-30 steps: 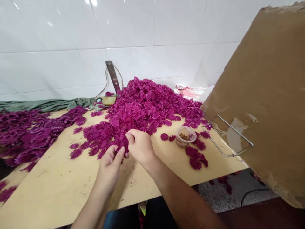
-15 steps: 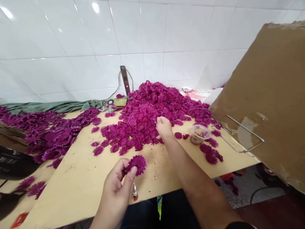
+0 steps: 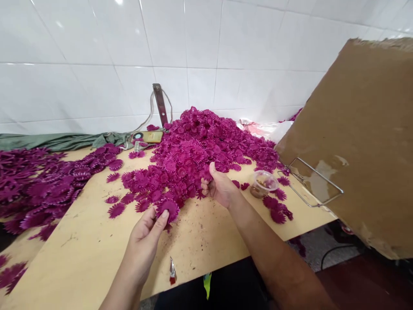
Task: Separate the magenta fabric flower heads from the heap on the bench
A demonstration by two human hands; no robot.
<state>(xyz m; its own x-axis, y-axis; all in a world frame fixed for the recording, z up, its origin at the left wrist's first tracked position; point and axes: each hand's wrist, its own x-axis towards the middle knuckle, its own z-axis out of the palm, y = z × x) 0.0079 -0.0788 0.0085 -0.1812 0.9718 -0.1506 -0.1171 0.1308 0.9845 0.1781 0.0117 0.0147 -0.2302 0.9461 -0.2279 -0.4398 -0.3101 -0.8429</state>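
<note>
- Head view: the left hand [image 3: 143, 237] pinches a purple flower piece [image 3: 169, 208] between thumb and fingers, the piece spread flat just beyond the thumb tip.
- The right hand [image 3: 222, 188] is farther forward, at the near edge of a big purple heap [image 3: 196, 144]; its thumb sticks up over curled fingers, and I cannot tell whether they grip a piece.
- Right of the right hand stands a clear plastic tub [image 3: 257, 192] with brownish contents, loose purple pieces [image 3: 278, 213] just beside it.
- Farther right of that hand, a bent wire frame [image 3: 319, 174] sits against a leaning cardboard sheet [image 3: 364, 129].
- Left of the left hand lies a second purple heap [image 3: 58, 185].
- Nearer the body than both hands, a small silver-and-red object [image 3: 172, 271] lies on the tan board [image 3: 87, 249].
</note>
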